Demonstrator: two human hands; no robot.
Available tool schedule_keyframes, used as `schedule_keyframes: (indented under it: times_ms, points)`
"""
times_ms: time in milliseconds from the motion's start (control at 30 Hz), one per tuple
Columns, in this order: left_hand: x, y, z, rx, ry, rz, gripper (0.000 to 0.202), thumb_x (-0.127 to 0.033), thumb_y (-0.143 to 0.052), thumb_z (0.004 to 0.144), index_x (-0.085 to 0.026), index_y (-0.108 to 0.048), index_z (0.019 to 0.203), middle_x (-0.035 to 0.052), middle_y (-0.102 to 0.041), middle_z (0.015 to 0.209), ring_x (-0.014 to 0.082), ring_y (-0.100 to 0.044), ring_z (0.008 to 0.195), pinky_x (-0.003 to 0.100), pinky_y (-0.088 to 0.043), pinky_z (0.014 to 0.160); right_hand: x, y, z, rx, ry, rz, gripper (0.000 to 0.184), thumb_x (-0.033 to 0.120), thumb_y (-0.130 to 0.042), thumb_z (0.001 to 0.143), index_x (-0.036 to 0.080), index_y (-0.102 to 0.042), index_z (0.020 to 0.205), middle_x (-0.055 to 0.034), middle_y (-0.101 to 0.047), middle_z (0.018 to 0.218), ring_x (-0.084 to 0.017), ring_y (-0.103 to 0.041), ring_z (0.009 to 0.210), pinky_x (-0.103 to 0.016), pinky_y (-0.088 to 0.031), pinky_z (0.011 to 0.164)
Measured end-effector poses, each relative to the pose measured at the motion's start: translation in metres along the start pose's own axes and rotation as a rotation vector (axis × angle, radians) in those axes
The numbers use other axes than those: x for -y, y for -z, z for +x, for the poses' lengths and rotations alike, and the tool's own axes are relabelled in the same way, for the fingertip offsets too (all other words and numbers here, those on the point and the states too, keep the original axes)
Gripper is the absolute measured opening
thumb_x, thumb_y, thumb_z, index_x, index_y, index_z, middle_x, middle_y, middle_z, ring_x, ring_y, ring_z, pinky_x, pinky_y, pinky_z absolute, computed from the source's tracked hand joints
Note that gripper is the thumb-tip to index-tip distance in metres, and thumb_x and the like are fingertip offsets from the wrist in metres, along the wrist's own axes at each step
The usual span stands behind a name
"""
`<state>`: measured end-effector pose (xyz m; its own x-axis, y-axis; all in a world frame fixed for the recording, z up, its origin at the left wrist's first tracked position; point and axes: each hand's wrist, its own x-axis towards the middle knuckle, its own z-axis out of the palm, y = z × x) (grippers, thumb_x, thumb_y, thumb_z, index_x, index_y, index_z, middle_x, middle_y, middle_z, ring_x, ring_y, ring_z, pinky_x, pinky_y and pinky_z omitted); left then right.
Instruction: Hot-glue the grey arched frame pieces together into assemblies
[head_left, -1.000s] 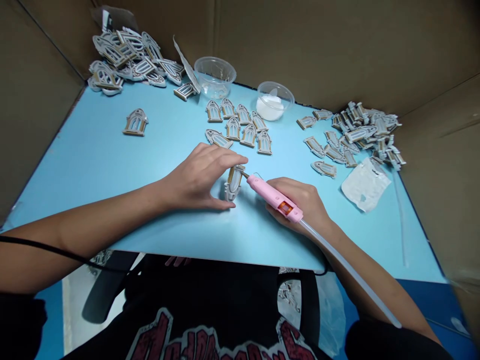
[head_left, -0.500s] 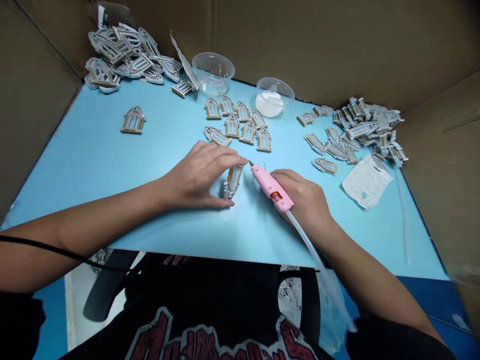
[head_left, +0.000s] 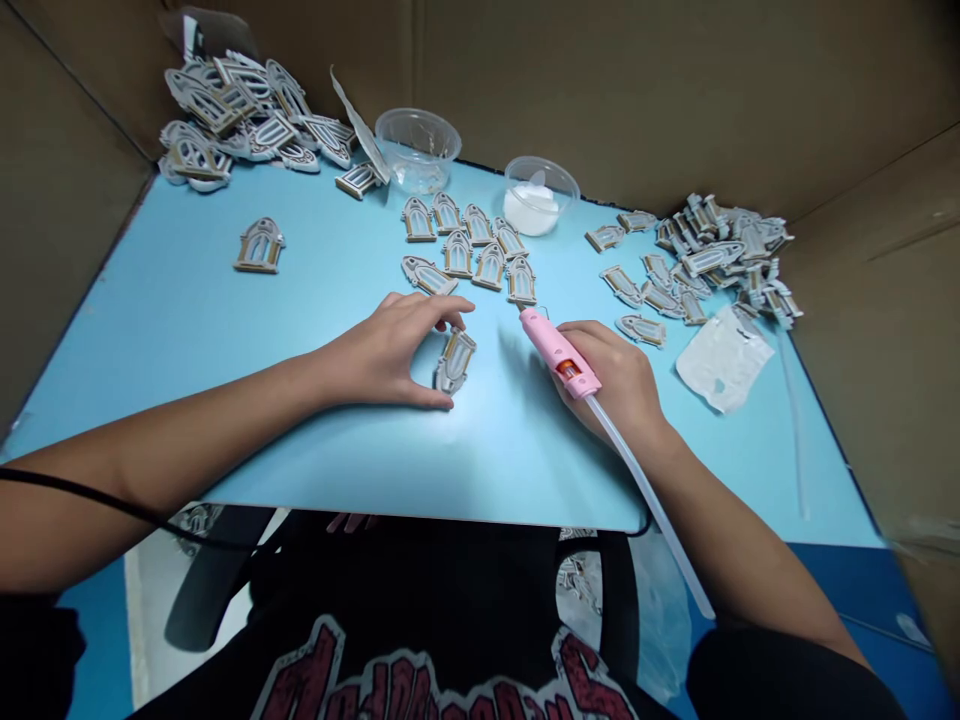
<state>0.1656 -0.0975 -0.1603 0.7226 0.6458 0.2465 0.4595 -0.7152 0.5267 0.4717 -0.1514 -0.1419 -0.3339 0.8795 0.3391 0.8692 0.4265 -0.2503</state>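
My left hand [head_left: 390, 350] curves around a small arched window piece [head_left: 454, 361], grey with a tan inner frame, which stands tilted on the blue table top [head_left: 225, 400]. Its fingertips rest near the piece's upper end and the thumb near its lower end. My right hand [head_left: 615, 385] grips a pink hot glue gun [head_left: 559, 353] with a long clear glue stick [head_left: 645, 500] trailing from its rear. The gun's nozzle points up and left, well apart from the held piece.
Arched pieces lie in a loose group [head_left: 465, 250] beyond my hands, with heaps at back left [head_left: 240, 125] and right [head_left: 720, 260]. Two clear plastic bowls [head_left: 417, 150] [head_left: 540, 195] and a white plastic sheet [head_left: 724, 360] lie nearby. Cardboard walls surround the table.
The glue gun has moved up and to the right, its nozzle drawing away from the piece. My left hand still holds the piece, which now leans a little more.
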Motion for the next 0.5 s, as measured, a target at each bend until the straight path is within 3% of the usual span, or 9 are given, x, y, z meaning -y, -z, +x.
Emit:
schedule_keyframes:
  times_ms: [133,233,267,333,400,500]
  points:
    - [0.001,-0.001,0.001,0.156,0.016,-0.002,0.097,-0.052,-0.085,0.076,-0.024,-0.036,0.155,0.0129,-0.064,0.143,0.0330,-0.055,0.136,0.044,-0.036,0.112,-0.001,-0.001,0.000,0.007,0.004,0.011,0.017,0.018,-0.061,0.086,0.022,-0.073,0.097,-0.0080,-0.077,0.113,-0.021,-0.071,0.082,-0.030,-0.044,0.059]
    - [-0.001,0.001,0.001,0.118,0.009,0.046,0.100,-0.054,-0.088,0.071,-0.022,-0.039,0.153,0.0150,-0.062,0.143,0.0336,-0.055,0.133,0.042,-0.040,0.107,-0.001,0.000,-0.001,0.001,0.004,0.003,0.016,0.019,-0.061,0.087,0.022,-0.073,0.096,-0.0087,-0.077,0.114,-0.021,-0.071,0.082,-0.030,-0.045,0.060]
    - [-0.003,0.003,0.002,0.103,0.020,0.060,0.096,-0.054,-0.089,0.067,-0.020,-0.046,0.146,0.0136,-0.066,0.134,0.0320,-0.060,0.124,0.040,-0.042,0.102,-0.001,0.000,0.000,0.001,0.003,-0.002,0.015,0.020,-0.060,0.087,0.021,-0.073,0.095,-0.0090,-0.077,0.114,-0.021,-0.071,0.082,-0.030,-0.045,0.060]
    - [-0.006,0.008,0.002,0.129,0.041,0.059,0.066,-0.052,-0.087,0.068,-0.020,-0.060,0.119,0.0045,-0.071,0.101,0.0229,-0.065,0.093,0.033,-0.045,0.086,-0.001,0.000,0.000,0.007,-0.002,-0.009,0.015,0.020,-0.060,0.087,0.021,-0.073,0.095,-0.0094,-0.076,0.115,-0.022,-0.071,0.083,-0.030,-0.045,0.062]
    - [-0.009,0.012,0.002,0.221,0.020,0.016,0.030,-0.044,-0.077,0.078,-0.021,-0.059,0.085,-0.0039,-0.061,0.072,0.0137,-0.056,0.067,0.027,-0.040,0.071,-0.001,-0.001,0.001,0.013,-0.008,-0.014,0.015,0.021,-0.059,0.087,0.021,-0.073,0.094,-0.0094,-0.076,0.114,-0.022,-0.071,0.083,-0.030,-0.046,0.063]
    - [-0.013,0.014,0.001,0.332,-0.059,-0.053,0.031,-0.030,-0.063,0.086,-0.020,-0.047,0.062,-0.0052,-0.051,0.056,0.0100,-0.047,0.057,0.026,-0.035,0.063,-0.001,-0.002,0.001,0.007,-0.014,-0.018,0.015,0.022,-0.058,0.087,0.021,-0.073,0.092,-0.0091,-0.076,0.113,-0.022,-0.071,0.084,-0.030,-0.047,0.064]
